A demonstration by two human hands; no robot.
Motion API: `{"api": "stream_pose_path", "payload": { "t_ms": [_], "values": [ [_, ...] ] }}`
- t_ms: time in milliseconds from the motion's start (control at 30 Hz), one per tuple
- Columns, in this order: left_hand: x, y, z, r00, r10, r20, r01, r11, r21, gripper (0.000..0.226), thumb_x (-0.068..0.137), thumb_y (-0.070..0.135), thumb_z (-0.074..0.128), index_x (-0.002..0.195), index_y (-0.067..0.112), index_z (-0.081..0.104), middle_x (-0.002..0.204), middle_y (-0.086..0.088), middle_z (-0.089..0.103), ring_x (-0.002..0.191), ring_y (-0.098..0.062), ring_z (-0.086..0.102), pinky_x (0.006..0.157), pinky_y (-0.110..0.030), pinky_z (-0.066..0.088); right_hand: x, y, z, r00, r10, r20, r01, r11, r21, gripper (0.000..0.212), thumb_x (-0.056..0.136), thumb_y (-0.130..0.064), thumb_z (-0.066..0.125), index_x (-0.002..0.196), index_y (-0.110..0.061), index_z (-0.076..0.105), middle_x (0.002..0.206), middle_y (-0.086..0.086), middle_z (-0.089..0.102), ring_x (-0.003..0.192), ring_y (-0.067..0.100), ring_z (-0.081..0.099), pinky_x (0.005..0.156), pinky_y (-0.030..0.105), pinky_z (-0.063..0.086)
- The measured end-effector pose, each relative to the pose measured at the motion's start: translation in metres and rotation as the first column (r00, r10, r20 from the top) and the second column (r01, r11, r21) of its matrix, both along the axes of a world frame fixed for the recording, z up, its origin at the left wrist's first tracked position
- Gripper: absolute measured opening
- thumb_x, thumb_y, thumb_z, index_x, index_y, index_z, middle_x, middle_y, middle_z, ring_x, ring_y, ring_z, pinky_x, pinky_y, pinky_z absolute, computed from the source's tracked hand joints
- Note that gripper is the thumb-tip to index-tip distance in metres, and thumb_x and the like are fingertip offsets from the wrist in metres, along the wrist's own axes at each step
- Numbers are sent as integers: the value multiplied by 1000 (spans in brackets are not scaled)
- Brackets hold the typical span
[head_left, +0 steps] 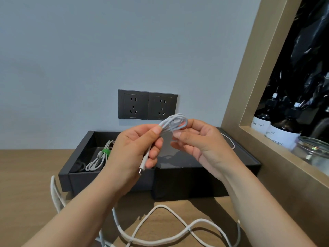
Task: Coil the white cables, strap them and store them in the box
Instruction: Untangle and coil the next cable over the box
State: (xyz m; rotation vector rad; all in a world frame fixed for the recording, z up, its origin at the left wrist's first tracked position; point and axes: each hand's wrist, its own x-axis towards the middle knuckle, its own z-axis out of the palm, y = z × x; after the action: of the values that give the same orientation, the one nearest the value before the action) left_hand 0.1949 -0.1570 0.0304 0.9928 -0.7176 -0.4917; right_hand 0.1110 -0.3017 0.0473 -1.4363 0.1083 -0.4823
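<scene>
So the little white coil (175,123) is held up in the air between both hands, just in front of the wall sockets (147,104) and above the black box (74,168). It looks like a thin charging cable. I'd guess it's super light, floppy and a bit springy, so the loops will want to pop open the second you let go. The best place to hold it is across the whole bundle where the loops stack, not on one strand.

That's about what's happening. The left hand (135,150) has its thumb pressed down on the left side of the loops, and its lower fingers are curled round the tail, with the plug (141,171) poking out below. The right hand (201,141) pinches the right side of the bundle between thumb and fingertips.

No strap on it that I can see. One strapped cable (96,162) with a green strap (106,151) already lies in the box, and a longer loose cable (160,207) sprawls on the table (26,166).
</scene>
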Motion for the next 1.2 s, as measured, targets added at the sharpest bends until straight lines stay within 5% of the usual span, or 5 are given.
{"api": "stream_pose_path", "payload": {
  "t_ms": [267,467,600,933,1200],
  "values": [
    [4,4,6,998,-64,-16,64,998,5,43,80,20,56,123,21,56,61,-7,50,40,-8,39,34,-15,31,1,5,3,999,2,32,-16,896,444,20,69,-2,68,89,-7,67,84,10,75,68,13,71,72,29,61],
    [3,5,7,998,-62,-3,62,998,27,29,93,15,48,120,13,60,61,-5,51,41,-8,40,34,-15,33,-4,5,12,1000,-3,15,1,994,105,30,74,-18,69,103,-10,69,99,10,74,82,17,71,79,31,60],
    [5,8,4,989,-73,131,59,992,109,31,93,18,50,123,20,57,63,-5,54,43,-9,45,38,-19,41,-5,8,15,989,-140,45,146,977,-154,40,77,-30,69,114,-16,68,103,1,75,94,18,72,75,26,58],
    [8,15,6,894,-105,436,-26,958,285,36,92,26,50,127,35,52,75,-2,67,64,-15,63,61,-23,54,-6,0,12,993,-112,32,117,941,-319,23,87,-31,61,104,-19,72,94,-6,72,83,6,63,65,20,54],
    [11,21,9,894,-214,393,61,928,367,29,102,39,37,119,34,60,97,-4,73,82,-23,73,69,-26,57,-7,-6,8,1000,23,9,-20,957,-290,21,80,-27,60,95,-15,68,81,-4,69,77,8,65,65,19,54]
  ]
}}
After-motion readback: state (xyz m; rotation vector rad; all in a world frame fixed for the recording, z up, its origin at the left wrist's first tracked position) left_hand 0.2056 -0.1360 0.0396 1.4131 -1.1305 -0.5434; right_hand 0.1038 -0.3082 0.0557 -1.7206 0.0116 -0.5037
